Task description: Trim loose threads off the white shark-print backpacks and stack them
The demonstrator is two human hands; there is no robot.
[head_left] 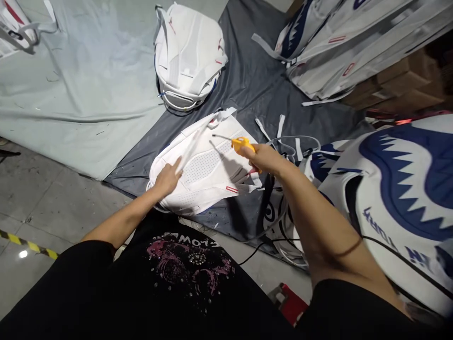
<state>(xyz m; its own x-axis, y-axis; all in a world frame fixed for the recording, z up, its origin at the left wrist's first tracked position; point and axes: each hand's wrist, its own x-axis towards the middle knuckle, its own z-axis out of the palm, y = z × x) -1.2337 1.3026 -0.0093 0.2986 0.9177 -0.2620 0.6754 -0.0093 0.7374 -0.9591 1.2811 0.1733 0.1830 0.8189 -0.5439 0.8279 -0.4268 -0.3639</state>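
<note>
A white backpack [208, 163] lies with its dotted back panel up on the dark grey cloth in front of me. My left hand [169, 179] grips a white strap [193, 148] near the left end of the backpack, its index finger stretched along the strap. My right hand [264, 158] is closed round a yellow tool [243, 144] with a thin dark metal tip. That tip points left, above the backpack's back panel. A cord loops just behind the right hand.
Another white backpack [191, 56] sits upright beyond. White and blue bags with jagged-teeth prints [399, 174] are piled at the right, with more bags [329, 42] at the upper right beside cardboard boxes [406, 78]. A pale green cloth [88, 85] covers the left.
</note>
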